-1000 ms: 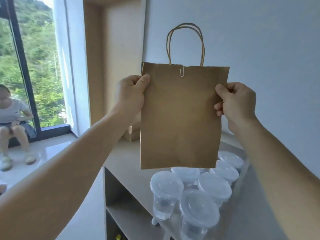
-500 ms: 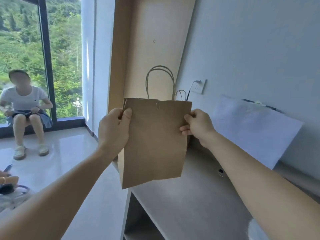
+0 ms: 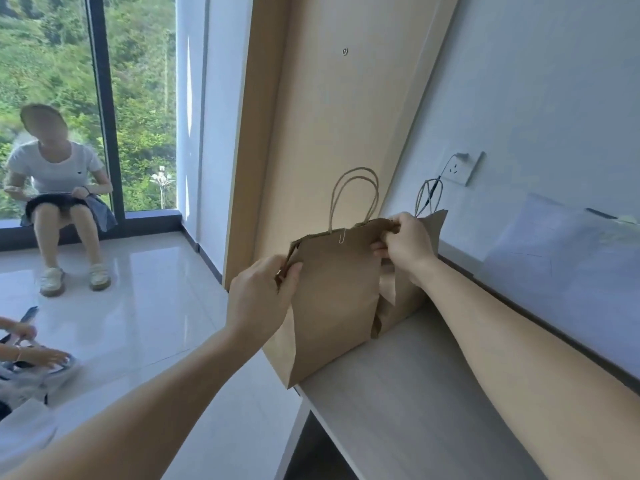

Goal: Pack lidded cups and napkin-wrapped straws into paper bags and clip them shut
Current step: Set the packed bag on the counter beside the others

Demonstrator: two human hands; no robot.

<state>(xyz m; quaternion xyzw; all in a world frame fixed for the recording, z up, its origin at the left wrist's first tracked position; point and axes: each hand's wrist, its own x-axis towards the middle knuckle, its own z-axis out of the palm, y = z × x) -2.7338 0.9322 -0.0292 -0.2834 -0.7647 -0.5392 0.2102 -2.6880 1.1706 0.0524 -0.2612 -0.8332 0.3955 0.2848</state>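
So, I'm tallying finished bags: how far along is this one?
Done: a paper clip sits on the top edge of the bag, so it looks clipped shut. In hand: the left hand and right hand hold its upper sides, its base at the counter edge beside a second bag. Left: letting go; no cups show, so further bags can't be judged.

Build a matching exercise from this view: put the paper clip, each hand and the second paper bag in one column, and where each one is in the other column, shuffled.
Things
1. paper clip
2. left hand
3. right hand
4. second paper bag

Places
A. stands on the counter behind the held bag
B. grips the held bag's left edge
C. clipped over the held bag's top edge
D. pinches the held bag's top right corner

Pairs: 1-C, 2-B, 3-D, 4-A
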